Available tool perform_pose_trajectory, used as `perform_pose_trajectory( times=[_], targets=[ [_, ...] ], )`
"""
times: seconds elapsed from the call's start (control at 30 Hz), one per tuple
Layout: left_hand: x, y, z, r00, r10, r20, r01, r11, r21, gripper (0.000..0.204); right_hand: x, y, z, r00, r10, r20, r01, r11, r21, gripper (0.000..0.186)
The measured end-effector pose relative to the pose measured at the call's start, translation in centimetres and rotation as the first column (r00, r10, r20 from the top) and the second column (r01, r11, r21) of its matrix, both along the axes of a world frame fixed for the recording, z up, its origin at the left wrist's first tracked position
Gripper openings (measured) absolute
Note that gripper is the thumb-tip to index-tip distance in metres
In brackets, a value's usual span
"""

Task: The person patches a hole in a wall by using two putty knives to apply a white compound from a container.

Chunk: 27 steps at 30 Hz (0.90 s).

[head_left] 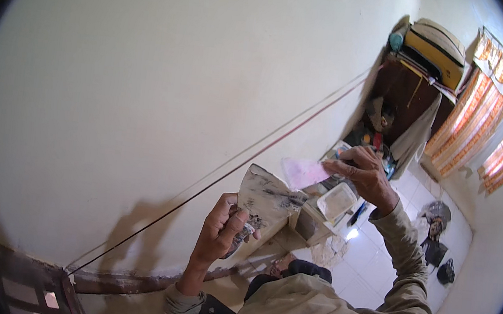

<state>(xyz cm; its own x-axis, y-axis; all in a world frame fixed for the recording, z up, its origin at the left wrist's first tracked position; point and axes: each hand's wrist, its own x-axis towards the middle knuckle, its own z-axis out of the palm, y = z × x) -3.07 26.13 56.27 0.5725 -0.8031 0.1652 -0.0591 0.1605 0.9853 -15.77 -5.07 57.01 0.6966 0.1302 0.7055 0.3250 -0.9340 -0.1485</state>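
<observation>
My left hand (219,227) is closed around the handle of a wide putty knife (267,196). Its broad blade points up and is smeared with whitish putty and dark marks. In my raised right hand (363,173), the fingers pinch the edge of a thin pink plastic spreader (302,172). The spreader hangs just above and to the right of the blade; I cannot tell whether their edges touch.
A pale wall (149,85) fills the left, with a dark cord (218,178) slanting across it. Right of my hands is a white tray (337,203) on a cluttered stand. Beyond are a dark cabinet (402,90), striped curtains (470,119) and bags (434,253) on the tiled floor.
</observation>
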Motion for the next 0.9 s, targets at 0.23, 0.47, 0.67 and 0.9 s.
perform_pose_trajectory(
  times=[0.23, 0.47, 0.67, 0.9],
  targets=[
    [0.5, -3.8, -4.4, 0.992, -0.041, -0.116, 0.053, 0.993, 0.103, 0.022, -6.5, -4.4, -14.8, 0.869, -0.117, -0.48, 0.359, 0.818, 0.449, 0.043],
    [2.5, -7.4, -24.2, 0.984, 0.024, -0.175, 0.045, 0.925, 0.376, 0.017, -12.3, -6.7, -26.2, 0.492, -0.129, -0.861, 0.86, 0.228, 0.457, 0.031],
    [1.5, -13.9, -37.9, 1.0, -0.001, 0.024, -0.013, 0.796, 0.605, 0.027, -12.5, -10.5, -36.4, 0.347, -0.343, -0.873, 0.901, 0.38, 0.209, 0.029],
    [2.5, -20.8, -48.1, 0.972, -0.171, 0.161, 0.078, 0.881, 0.467, 0.028, -5.5, -12.6, -41.6, 0.133, -0.275, -0.952, 0.899, 0.437, -0.001, 0.029]
  ],
)
